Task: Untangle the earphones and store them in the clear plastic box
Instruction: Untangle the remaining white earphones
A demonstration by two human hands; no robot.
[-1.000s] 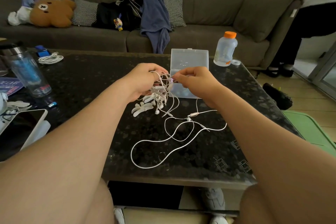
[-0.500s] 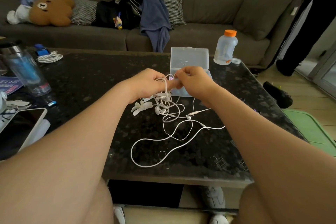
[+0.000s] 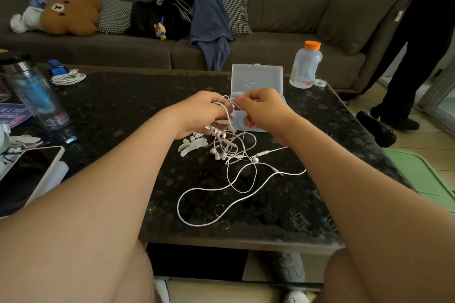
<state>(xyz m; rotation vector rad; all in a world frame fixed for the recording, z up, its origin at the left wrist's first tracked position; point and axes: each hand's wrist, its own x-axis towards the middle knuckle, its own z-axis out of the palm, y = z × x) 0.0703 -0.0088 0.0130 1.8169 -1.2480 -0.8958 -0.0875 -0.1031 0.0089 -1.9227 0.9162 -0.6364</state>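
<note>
The left grip [image 3: 197,113] and right grip [image 3: 263,110] each pinched the tangled earphones [image 3: 219,154], clear plastic box [image 3: 256,79] open just behind them.

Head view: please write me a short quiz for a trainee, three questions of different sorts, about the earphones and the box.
1. True or false: the tangled white earphones already lie inside the clear plastic box.
2. What stands on the black speckled table, right of the box? A) translucent bottle with orange cap B) brown bear cushion C) phone
3. Which grips the cords: left hand, right hand, or both?
Key: 1 false, they are in the hands and on the table; 2 A; 3 both.
</note>
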